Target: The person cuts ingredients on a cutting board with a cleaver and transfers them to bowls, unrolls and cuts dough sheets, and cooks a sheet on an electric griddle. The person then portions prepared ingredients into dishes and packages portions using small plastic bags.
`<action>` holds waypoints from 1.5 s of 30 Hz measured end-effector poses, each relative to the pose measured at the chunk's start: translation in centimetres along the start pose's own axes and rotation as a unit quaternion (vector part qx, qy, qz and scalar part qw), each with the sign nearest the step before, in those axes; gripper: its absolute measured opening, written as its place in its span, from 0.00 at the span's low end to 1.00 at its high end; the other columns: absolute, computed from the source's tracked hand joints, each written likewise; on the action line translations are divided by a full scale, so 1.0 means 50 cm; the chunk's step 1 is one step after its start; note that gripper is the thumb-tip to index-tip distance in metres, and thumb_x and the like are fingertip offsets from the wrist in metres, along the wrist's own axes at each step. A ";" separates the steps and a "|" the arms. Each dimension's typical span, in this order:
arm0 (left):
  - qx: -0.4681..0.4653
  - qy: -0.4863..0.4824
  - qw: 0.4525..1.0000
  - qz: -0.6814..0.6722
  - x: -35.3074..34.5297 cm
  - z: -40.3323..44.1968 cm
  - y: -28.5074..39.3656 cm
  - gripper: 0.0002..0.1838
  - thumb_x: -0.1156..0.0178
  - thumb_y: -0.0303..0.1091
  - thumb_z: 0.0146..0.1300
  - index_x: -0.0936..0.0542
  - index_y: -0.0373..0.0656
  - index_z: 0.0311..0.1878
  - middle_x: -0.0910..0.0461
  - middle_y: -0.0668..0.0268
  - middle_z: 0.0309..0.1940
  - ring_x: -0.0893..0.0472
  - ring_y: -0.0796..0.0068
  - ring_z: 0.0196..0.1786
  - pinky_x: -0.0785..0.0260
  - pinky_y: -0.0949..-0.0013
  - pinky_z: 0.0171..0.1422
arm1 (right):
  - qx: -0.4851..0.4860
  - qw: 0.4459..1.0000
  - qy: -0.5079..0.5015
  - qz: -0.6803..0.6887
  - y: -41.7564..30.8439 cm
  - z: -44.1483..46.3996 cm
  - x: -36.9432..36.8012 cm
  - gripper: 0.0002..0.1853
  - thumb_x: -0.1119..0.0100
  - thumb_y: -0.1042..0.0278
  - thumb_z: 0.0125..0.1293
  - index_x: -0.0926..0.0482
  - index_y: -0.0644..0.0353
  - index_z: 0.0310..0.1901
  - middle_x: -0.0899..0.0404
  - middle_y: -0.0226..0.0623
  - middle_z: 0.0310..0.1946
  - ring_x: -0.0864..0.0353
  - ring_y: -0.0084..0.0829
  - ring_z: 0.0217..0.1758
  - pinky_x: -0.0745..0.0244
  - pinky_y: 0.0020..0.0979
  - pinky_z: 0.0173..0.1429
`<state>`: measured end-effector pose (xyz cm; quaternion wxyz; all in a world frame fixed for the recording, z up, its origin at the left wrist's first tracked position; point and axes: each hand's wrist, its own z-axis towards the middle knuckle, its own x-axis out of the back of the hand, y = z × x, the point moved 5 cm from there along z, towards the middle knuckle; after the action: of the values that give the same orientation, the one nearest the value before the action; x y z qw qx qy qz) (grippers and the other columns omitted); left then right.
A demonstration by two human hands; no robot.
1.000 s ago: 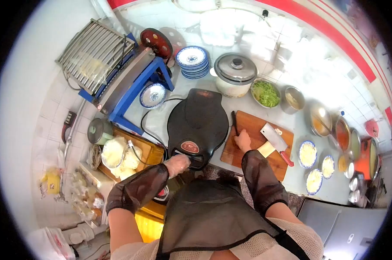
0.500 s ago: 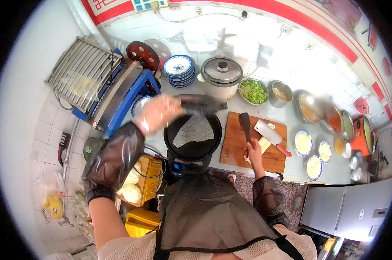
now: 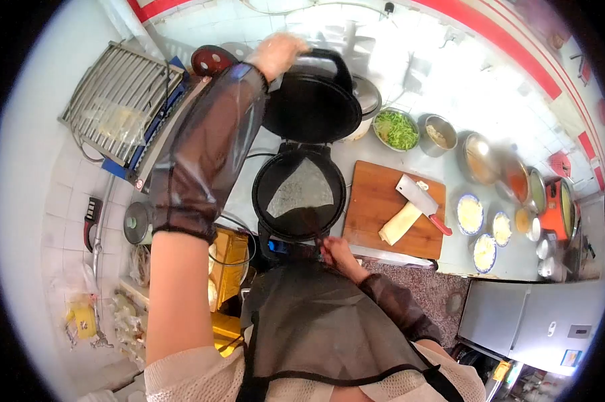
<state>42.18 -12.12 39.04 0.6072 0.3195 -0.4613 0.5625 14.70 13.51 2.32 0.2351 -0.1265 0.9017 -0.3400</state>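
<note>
My left hand (image 3: 279, 55) grips the raised black lid (image 3: 312, 107) of a round electric griddle by its handle (image 3: 332, 59). On the griddle's dark plate (image 3: 309, 224) lies a thin, pale wedge-shaped flatbread (image 3: 302, 187). Closed around the handle of a dark spatula, my right hand (image 3: 342, 254) is at the front rim; the spatula's blade is hard to make out against the black plate. To the right, a rolled flatbread (image 3: 401, 223) lies on the wooden cutting board (image 3: 369, 194), beside a cleaver (image 3: 417, 195) with a red handle.
Behind the board stand a bowl of shredded greens (image 3: 396, 130) and a metal pot (image 3: 439, 134). Several bowls line the counter's right, including a bowl of pale shreds (image 3: 470, 214). A white cooker (image 3: 366, 100) is partly hidden behind the lid. A roller rack (image 3: 118, 100) stands left.
My left hand has swung the lid up and back to upright. My right hand has moved left with the spatula, from above the cutting board to the griddle's front edge.
</note>
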 end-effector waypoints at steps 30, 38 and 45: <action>0.485 0.193 0.824 -0.220 -0.153 -0.826 0.092 0.17 0.49 0.32 0.65 0.26 0.34 0.54 0.26 0.47 0.54 0.29 0.48 0.59 0.39 0.55 0.64 | 0.115 0.981 -0.116 -0.103 -0.140 0.043 -0.061 0.12 0.55 0.66 0.72 0.27 0.61 0.51 0.34 0.26 0.18 0.43 0.15 0.13 0.50 0.19 0.16; 0.744 0.223 0.613 -0.143 -0.050 -1.224 0.251 0.15 0.50 0.30 0.67 0.26 0.32 0.52 0.23 0.48 0.46 0.24 0.56 0.52 0.35 0.61 0.59 | 0.045 0.918 -0.329 -0.217 -0.227 -0.082 -0.400 0.12 0.55 0.68 0.72 0.26 0.63 0.51 0.32 0.25 0.19 0.42 0.14 0.14 0.48 0.18 0.17; 0.792 0.295 0.530 -0.077 0.001 -1.397 0.347 0.16 0.49 0.30 0.66 0.24 0.30 0.52 0.22 0.46 0.49 0.23 0.54 0.53 0.35 0.63 0.61 | 0.027 0.865 -0.464 -0.188 -0.046 -0.026 -0.753 0.11 0.56 0.70 0.72 0.27 0.66 0.48 0.32 0.28 0.19 0.42 0.16 0.13 0.49 0.21 0.16</action>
<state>39.23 54.08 10.96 0.2478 0.5197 0.4046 0.7105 46.47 27.12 17.44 0.5612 -0.4308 0.6380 -0.3039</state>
